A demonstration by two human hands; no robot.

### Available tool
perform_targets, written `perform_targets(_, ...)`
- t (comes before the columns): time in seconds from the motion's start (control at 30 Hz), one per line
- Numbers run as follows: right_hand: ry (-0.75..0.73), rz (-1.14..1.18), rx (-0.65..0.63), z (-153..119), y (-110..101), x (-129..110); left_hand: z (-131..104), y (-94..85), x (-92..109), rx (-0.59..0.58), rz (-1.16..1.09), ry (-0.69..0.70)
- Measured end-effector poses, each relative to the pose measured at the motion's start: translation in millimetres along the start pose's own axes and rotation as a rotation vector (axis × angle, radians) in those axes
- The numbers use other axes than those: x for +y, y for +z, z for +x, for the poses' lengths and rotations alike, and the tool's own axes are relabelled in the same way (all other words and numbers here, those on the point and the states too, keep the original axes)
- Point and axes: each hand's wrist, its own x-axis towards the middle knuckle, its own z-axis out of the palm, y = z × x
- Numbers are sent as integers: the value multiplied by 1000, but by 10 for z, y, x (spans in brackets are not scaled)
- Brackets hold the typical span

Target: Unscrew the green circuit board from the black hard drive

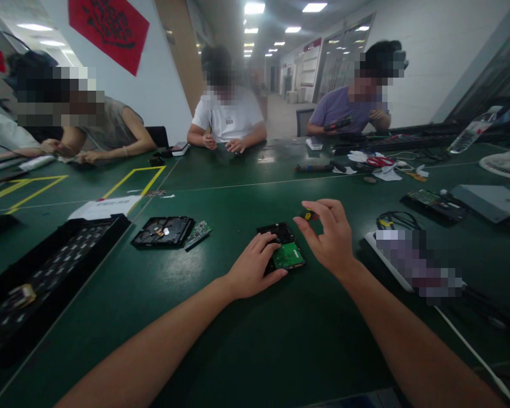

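A hard drive (289, 256) lies on the green table, its green circuit board facing up. My left hand (257, 262) holds it from the left, fingers over its top and thumb along the near edge, hiding part of the drive. Just off the drive's right side, my right hand (329, 238) is raised, pinching a small black-and-yellow tool (308, 215) between thumb and fingers. Most of that tool is hidden, so its exact kind is unclear. To the left sit another black hard drive (164, 232) and a loose circuit board (200, 231).
A long black tray (55, 283) with small parts stands at left. On the right are a white-edged device (391, 277) with a cable, a further drive (436, 205) and a grey box (491, 203). Three people sit across the table, near a water bottle (474, 130) and scattered tools.
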Motion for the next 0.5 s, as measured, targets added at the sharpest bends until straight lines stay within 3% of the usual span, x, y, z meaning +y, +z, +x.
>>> perform_targets(0.33,-12,46,-46,3,8,-31,2,1,5,8,10,11)
perform_targets(0.5,17,-3,-3,5,-6,-27,1,11,-8,4,-10,4)
